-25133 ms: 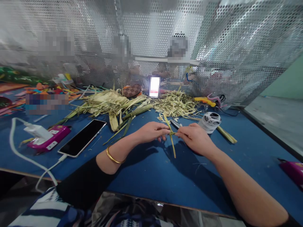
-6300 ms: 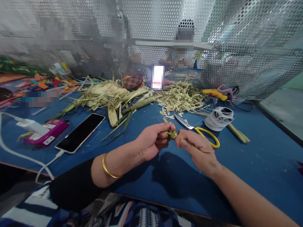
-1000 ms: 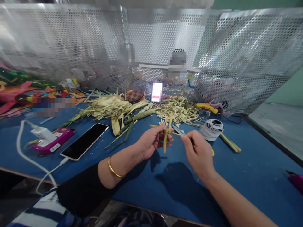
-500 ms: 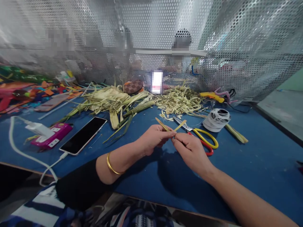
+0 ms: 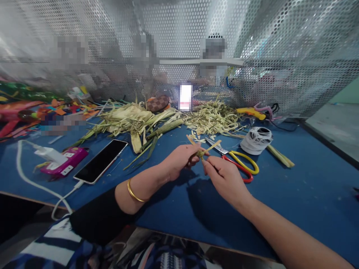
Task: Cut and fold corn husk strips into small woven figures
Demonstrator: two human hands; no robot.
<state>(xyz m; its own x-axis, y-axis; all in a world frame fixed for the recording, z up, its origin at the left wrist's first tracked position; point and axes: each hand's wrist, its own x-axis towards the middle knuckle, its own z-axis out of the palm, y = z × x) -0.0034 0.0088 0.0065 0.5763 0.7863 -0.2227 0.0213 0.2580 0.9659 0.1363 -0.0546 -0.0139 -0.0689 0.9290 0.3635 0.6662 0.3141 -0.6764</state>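
Between my two hands is a small knotted piece of dried leaf strips (image 5: pixel 201 153), with strip ends sticking out to the upper left and upper right. My left hand (image 5: pixel 183 157), with a gold bangle at the wrist, pinches it from the left. On the lower right, my right hand (image 5: pixel 223 175) grips a strip end between thumb and fingers. Scissors (image 5: pixel 238 160) with one yellow and one red handle lie open on the blue table (image 5: pixel 174 209), just beyond my right hand. A spool of white string (image 5: pixel 256 141) stands to their right.
A heap of dried husks (image 5: pixel 126 117) lies at the back, with a pile of shredded strips (image 5: pixel 213 117) to its right. To the left are a phone (image 5: pixel 101 161) on a charging cable and a purple power strip (image 5: pixel 66 162). A perforated screen (image 5: pixel 179 33) closes off the far side.
My left thumb has lifted and shifted, so the knot between my hands now shows. My right hand has barely moved and still grips the strip.
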